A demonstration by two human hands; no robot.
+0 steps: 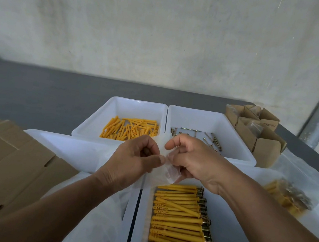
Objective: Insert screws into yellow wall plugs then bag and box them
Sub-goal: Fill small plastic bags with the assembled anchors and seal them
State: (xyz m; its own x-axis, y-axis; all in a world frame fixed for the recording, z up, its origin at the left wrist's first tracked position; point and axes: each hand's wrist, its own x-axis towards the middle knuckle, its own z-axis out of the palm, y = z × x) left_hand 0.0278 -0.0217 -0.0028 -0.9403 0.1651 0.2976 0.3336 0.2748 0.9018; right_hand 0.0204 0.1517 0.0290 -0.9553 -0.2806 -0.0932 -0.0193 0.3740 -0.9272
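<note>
My left hand (137,160) and my right hand (191,161) pinch the top of a small clear plastic bag (168,172) between them, held above the trays. The bag looks empty. Below it, a white tray (141,220) holds a neat row of yellow wall plugs with screws in them (179,223). Further back, one white bin (93,124) holds loose yellow plugs (131,129) and another white bin (238,143) holds loose screws (209,139).
Flat brown cardboard (6,165) lies at the left. Open small cardboard boxes (255,129) stand at the back right. A filled bag of plugs and screws (286,195) lies at the right. A stack of clear bags (100,224) sits under my left forearm.
</note>
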